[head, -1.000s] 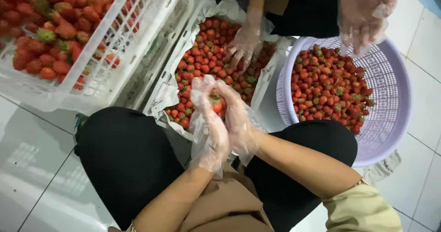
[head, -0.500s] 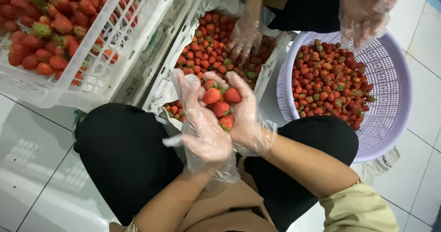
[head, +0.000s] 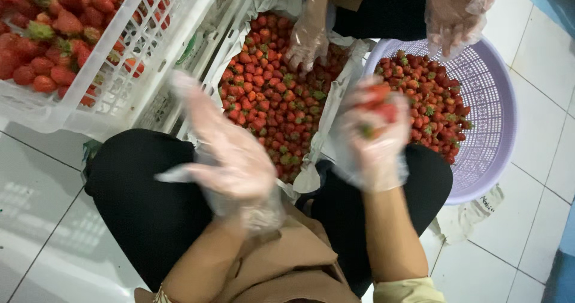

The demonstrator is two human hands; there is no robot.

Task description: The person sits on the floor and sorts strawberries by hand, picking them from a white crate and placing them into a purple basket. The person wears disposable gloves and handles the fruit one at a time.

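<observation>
A person crouched on a white tiled floor (head: 36, 201) sorts strawberries, both hands in loose clear plastic gloves. The right hand (head: 374, 138) is curled closed around a small clutch of red strawberries (head: 377, 102), blurred, held up between the paper-lined box (head: 335, 99) and the lilac plastic basket (head: 497, 117). The left hand (head: 230, 150) is spread wide open, fingers splayed, palm empty, hovering above the near edge of the box and the person's black-clad knee (head: 138, 183). The box is packed with small red berries, many with green caps; the basket to its right holds a heap of the same. A white slatted crate (head: 120, 81) of larger strawberries stands at the upper left. Across the box, a co-worker's gloved hand (head: 305, 39) rests among the fruit, while their other gloved hand (head: 458, 9) hangs above the basket.
</observation>
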